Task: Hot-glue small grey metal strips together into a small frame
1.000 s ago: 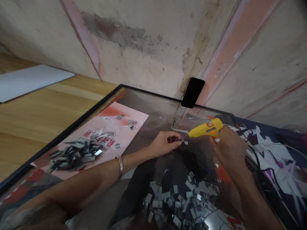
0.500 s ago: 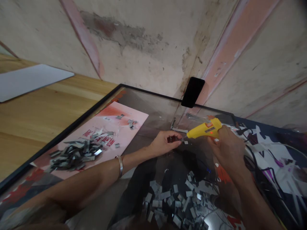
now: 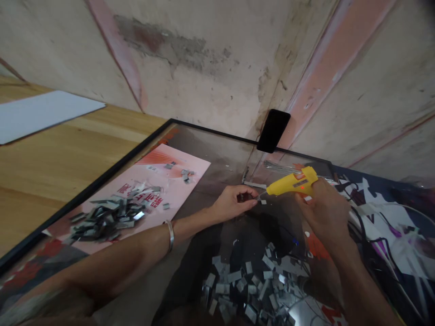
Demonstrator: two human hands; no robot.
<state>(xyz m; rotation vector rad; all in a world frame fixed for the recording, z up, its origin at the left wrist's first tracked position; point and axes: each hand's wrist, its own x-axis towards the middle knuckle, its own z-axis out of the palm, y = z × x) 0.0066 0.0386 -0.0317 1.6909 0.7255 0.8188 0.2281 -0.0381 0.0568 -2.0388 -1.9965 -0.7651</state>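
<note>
While my right grip is wrapped round the handle of a yellow glue gun, its red light showing, the nozzle points leftward at the fingertips of my left grip. There my thumb and forefinger are curled nearly together; something tiny seems to sit at their tips, but I cannot tell what it is or how firmly I have it. The gun is above the black-edged glossy panel, with a small pale piece just beneath the nozzle and a pale strip just beyond my fingers. Nearer my body lies a loose scatter of grey pieces. On the left, a heap of metallic strips covers part of a pink printed sheet. A black phone overlaps the panel's far edge, by the wall. Bare wood of the bench shows farther left, carrying a white sheet.
</note>
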